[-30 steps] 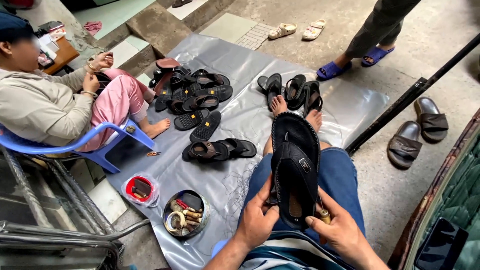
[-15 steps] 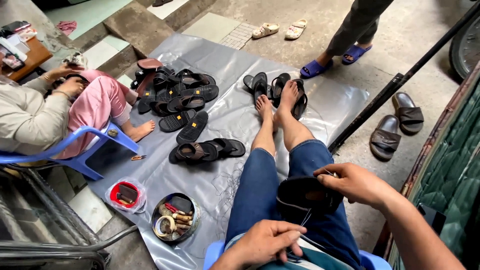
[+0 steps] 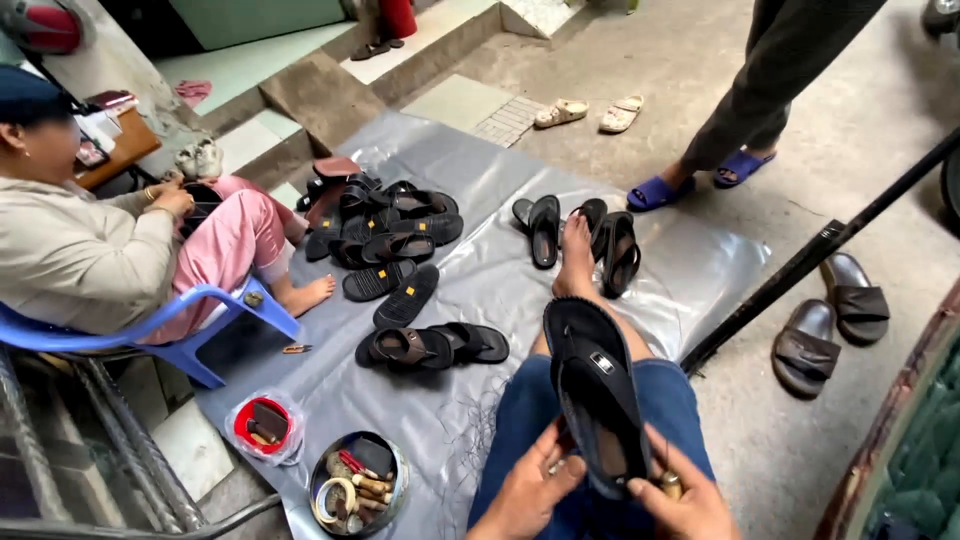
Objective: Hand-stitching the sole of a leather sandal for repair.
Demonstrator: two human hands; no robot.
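A black sandal (image 3: pixel 598 392) stands lengthwise on my lap, sole side toward me, its toe pointing away. My left hand (image 3: pixel 525 487) grips its near left edge. My right hand (image 3: pixel 682 500) holds the near right edge, with a small brass-coloured object (image 3: pixel 669 484) between its fingers. My legs in blue jeans (image 3: pixel 680 410) stretch out over a grey plastic sheet (image 3: pixel 480 170), bare foot (image 3: pixel 576 262) among finished sandals.
A pile of black sandals (image 3: pixel 385 225) lies mid-sheet, a pair (image 3: pixel 430 345) nearer me. A tin of tools (image 3: pixel 358 483) and a red tub (image 3: pixel 262 425) sit at the lower left. A person on a blue chair (image 3: pixel 180 340) works left. Another person's legs (image 3: pixel 740 110) stand ahead. A black pole (image 3: pixel 820 250) crosses right, brown slides (image 3: pixel 830 320) beyond.
The sandal lay flat across my lap in my right hand; now it stands upright again with both hands on its near end. The view has tilted back toward the sheet.
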